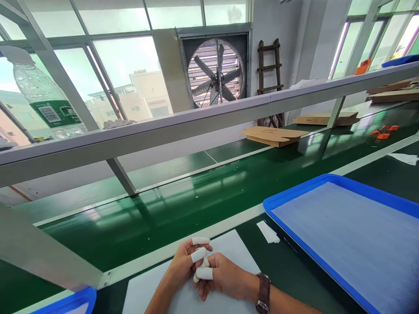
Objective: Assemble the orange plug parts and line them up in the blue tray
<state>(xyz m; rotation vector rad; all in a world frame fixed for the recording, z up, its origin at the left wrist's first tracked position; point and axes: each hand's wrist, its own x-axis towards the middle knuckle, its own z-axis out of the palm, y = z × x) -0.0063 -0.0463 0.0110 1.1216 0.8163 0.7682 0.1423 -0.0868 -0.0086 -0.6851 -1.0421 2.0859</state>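
Note:
My two hands meet low in the middle, over a white sheet of paper point(229, 253) on the green bench. My left hand point(185, 261) has white finger cots on its fingertips and its fingers curl against my right hand. My right hand point(225, 277), with a wristwatch point(263, 292) on its wrist, is curled too, and a cot covers one finger. The fingertips of both hands pinch together; I cannot make out anything held between them.
A blue tray point(294, 196) lined with white foam lies to the right, and a small white paper scrap point(268, 232) is beside it. A green conveyor belt point(196, 196) runs ahead with cardboard boxes point(273, 135). A water bottle point(46, 100) stands on the upper shelf point(163, 131). Another blue tray corner point(75, 301) shows at bottom left.

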